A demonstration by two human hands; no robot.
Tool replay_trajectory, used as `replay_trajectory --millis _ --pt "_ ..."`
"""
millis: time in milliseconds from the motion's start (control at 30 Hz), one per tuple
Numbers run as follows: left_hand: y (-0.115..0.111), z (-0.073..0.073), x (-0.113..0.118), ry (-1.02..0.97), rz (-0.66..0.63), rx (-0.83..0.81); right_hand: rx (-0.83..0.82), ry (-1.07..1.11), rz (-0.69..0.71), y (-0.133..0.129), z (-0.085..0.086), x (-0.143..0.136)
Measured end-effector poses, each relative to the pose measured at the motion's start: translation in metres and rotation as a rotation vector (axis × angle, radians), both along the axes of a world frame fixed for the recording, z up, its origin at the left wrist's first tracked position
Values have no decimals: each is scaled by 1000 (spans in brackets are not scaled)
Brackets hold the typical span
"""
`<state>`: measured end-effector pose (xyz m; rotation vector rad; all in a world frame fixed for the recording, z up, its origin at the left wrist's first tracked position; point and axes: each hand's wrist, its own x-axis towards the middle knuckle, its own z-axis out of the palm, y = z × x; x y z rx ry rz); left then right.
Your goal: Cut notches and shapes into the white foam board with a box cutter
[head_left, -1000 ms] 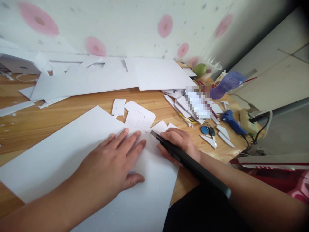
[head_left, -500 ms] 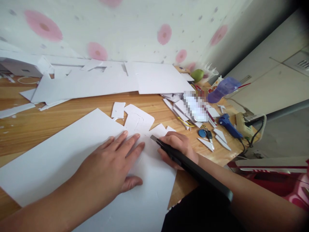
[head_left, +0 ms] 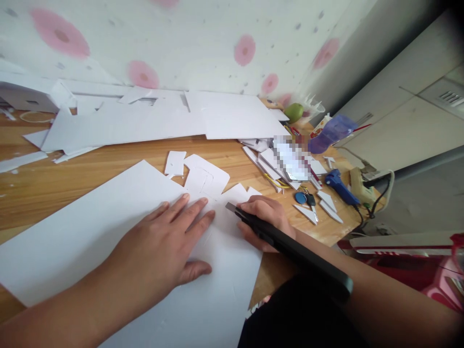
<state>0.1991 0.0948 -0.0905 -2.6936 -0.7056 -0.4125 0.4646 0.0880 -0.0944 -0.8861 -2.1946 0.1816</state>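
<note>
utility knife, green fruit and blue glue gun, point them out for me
utility knife [head_left: 295, 248]: head view, on its black handle
green fruit [head_left: 294, 112]: head view, middle of its skin
blue glue gun [head_left: 341, 187]: head view, on its body

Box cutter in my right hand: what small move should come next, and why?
Probably slide the left hand slightly back, flat on the white board. The box cutter has its blade out, pointing toward that hand's spread fingers, which lie close by.
</note>
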Motion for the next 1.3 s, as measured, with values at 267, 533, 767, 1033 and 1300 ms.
replay_trajectory --millis 267,533,767,1033,1300 --pt "1 -6 -2 15 15 -40 -2 22 -15 -1 -5 4" --pt "1 -10 -3 11 98 -238 1 25 -41 -5 -8 4" --pt "2 -3 3 143 186 -438 -203 127 -137 -14 -6 6" --pt "-2 -4 2 132 170 -391 -368 286 -428 -3 1 -14" --pt "-2 -8 0 125 144 -364 -229 246 -339 5 -6 -17"
